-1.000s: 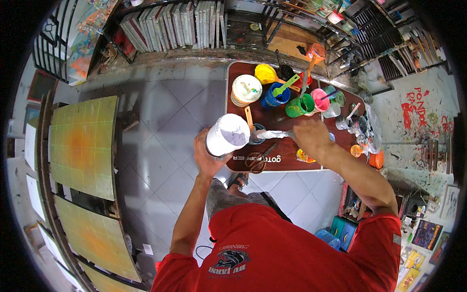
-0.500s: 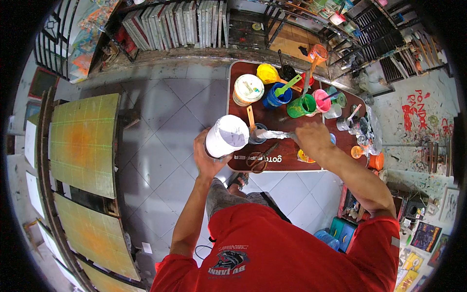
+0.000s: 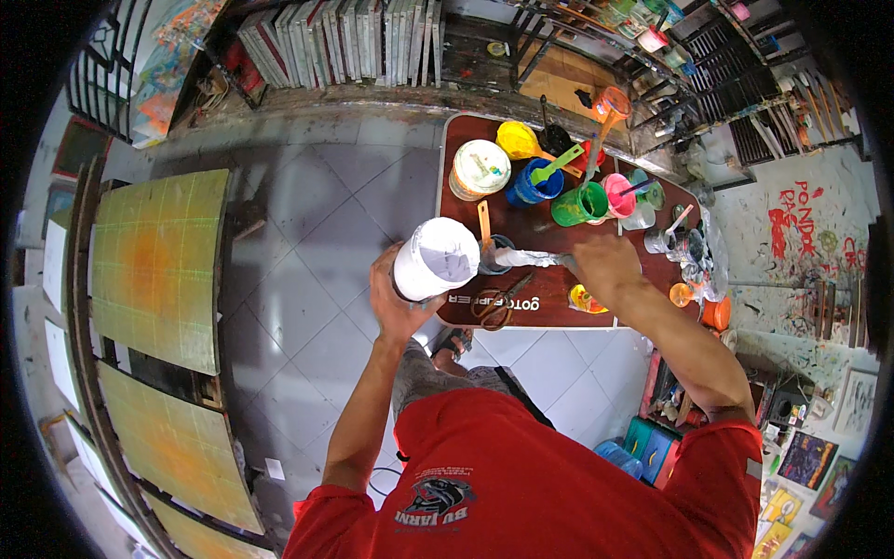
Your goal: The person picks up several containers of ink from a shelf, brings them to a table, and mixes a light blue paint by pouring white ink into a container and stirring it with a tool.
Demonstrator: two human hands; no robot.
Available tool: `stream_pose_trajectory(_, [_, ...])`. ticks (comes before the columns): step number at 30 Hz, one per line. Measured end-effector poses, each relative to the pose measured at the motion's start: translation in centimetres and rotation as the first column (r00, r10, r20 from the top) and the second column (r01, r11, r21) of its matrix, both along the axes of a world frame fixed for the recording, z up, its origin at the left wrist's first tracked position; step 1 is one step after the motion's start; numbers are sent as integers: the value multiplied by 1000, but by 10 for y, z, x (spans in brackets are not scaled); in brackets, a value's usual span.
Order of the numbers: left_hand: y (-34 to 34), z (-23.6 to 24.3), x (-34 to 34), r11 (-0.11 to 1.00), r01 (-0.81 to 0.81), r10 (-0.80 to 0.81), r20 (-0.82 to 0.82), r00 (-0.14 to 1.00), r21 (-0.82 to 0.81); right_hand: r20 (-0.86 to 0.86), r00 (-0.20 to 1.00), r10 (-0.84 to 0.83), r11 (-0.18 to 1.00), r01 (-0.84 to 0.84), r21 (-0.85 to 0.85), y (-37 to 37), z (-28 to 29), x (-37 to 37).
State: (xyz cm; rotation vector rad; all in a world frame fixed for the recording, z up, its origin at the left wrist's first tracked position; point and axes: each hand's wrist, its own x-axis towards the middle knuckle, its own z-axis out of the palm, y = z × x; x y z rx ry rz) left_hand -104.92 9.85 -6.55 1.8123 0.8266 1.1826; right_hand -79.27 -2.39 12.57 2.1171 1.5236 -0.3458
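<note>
My left hand (image 3: 395, 306) is closed around a white plastic tub (image 3: 424, 276), tilted so that the pale, white-coated inside shows. In my right hand (image 3: 605, 265) is a spatula (image 3: 535, 259), thickly smeared with white paint. Its coated end reaches left to a small dark cup (image 3: 493, 265) just right of the tub; whether it touches the cup's rim I cannot tell. A tan-handled tool (image 3: 484, 222) stands at that cup. Scissors (image 3: 494, 312) lie on the table below it.
The dark red table (image 3: 549, 303) carries a lidded white bucket (image 3: 480, 170), a blue paint pot (image 3: 533, 189), a green pot (image 3: 582, 203) and a pink pot (image 3: 617, 197). Printing frames (image 3: 345, 42) stand along the back. Stained yellowish boards (image 3: 158, 270) line the left.
</note>
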Motion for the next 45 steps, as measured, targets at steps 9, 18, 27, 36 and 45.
stream_pose_trajectory(9, [1,-4,0,1000,15,-17,86,996,15,5,998,70,998,-70,2,15,12,-16])
stream_pose_trajectory(18, [2,-8,-4,999,40,-41,87,995,8,9,993,121,993,-121,-16,20,12,-25])
stream_pose_trajectory(27, [0,-5,-9,999,5,-1,91,996,-44,-9,996,87,993,-88,-77,13,25,-34])
stream_pose_trajectory(36, [6,3,-8,1000,21,-21,78,997,3,21,991,133,990,-134,52,15,13,-22])
stream_pose_trajectory(45, [2,5,-4,999,42,-44,82,996,26,15,992,124,992,-124,31,14,8,-27])
